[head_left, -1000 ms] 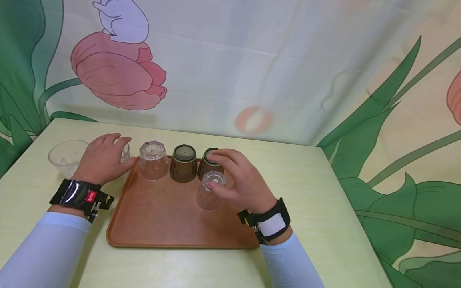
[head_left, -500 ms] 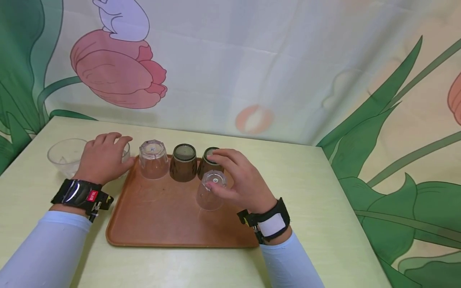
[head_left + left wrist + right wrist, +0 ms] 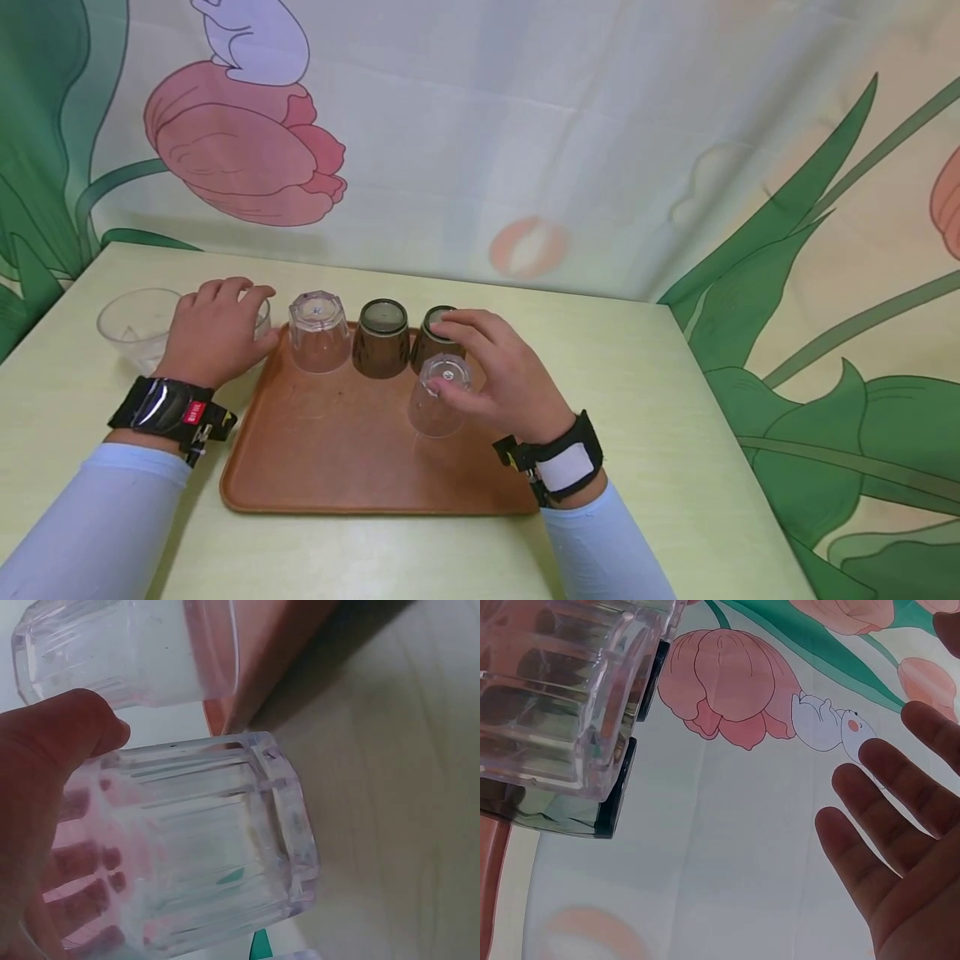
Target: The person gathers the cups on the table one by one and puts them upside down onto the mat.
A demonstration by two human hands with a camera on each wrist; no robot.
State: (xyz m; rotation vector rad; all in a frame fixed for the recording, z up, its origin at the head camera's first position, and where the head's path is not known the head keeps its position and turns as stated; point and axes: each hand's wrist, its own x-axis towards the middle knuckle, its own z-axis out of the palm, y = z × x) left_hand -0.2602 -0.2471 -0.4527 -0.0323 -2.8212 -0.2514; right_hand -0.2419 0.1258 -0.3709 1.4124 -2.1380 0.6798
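Observation:
My left hand [image 3: 213, 329] grips a clear drinking glass [image 3: 202, 840] standing upright on the table just left of the brown tray [image 3: 337, 450]. In the left wrist view the fingers show through its wall, with the thumb near the rim; in the head view the hand mostly hides it. My right hand [image 3: 506, 379] hovers beside an upside-down clear glass [image 3: 437, 412] on the tray, its fingers relaxed and apart from the glass in the right wrist view. Behind it, partly covered by the fingers, sits an upside-down smoky glass [image 3: 427, 354].
Along the tray's back edge stand another upside-down clear glass [image 3: 318, 337] and a smoky glass [image 3: 381, 342]. A clear glass bowl [image 3: 123, 333] is left of my left hand. The pale table [image 3: 637, 450] meets a printed curtain [image 3: 450, 150] behind.

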